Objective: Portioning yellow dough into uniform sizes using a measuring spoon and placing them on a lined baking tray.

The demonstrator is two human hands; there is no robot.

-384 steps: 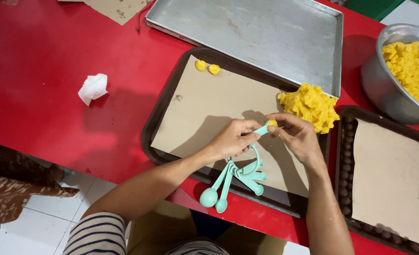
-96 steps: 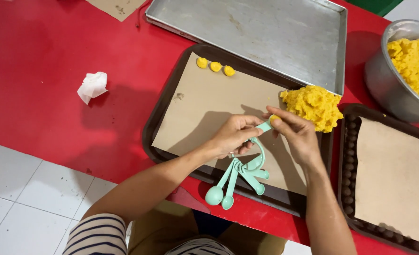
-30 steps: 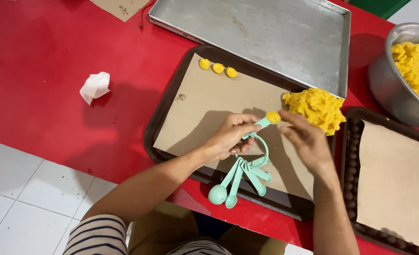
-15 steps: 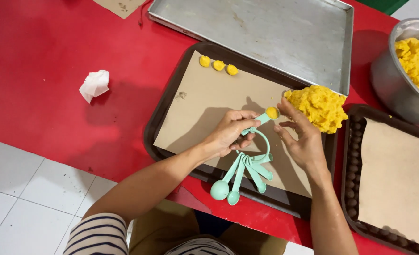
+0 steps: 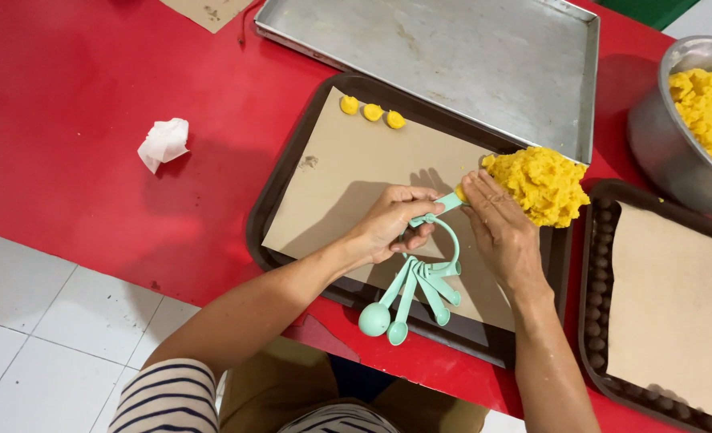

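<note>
Our left hand (image 5: 392,224) is clamping the mint spoon (image 5: 449,201); our right hand (image 5: 500,228), fingers together, has moved against the yellow dough (image 5: 540,184), refilling.

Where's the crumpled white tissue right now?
In the head view, the crumpled white tissue lies on the red table, left of the dark tray, apart from both hands.

The scene is evenly and brightly lit from above. Soft shadows are thrown leftward across the red table (image 5: 91,200), faint glare is carried by the metal tray (image 5: 452,56), and focus is kept sharp throughout.
</note>
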